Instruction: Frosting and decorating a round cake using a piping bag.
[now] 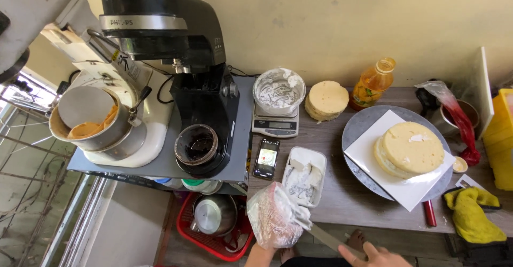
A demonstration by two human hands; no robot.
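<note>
- Nearest the camera, at six o'clock, the left hand (262,253) is mostly hidden under a cream-smeared plastic bag (275,216); its fingers seem wrapped round the bag, though the grip itself I cannot tell.
- Right hand (374,256) has its fingers closed on the handle of a long knife (320,236), whose blade reaches into the bag at the tabletop (331,192) edge.
- Bag likely handles soft, light and slippery with cream; best held by the gathered neck, not squeezed.
- Knife is stiff; hold the handle only.
- Counted: one bag, one knife, two sponge cakes (409,148), one at three o'clock on a white board, a bare one (326,100) at one o'clock; one phone (267,158), two mixers.
</note>
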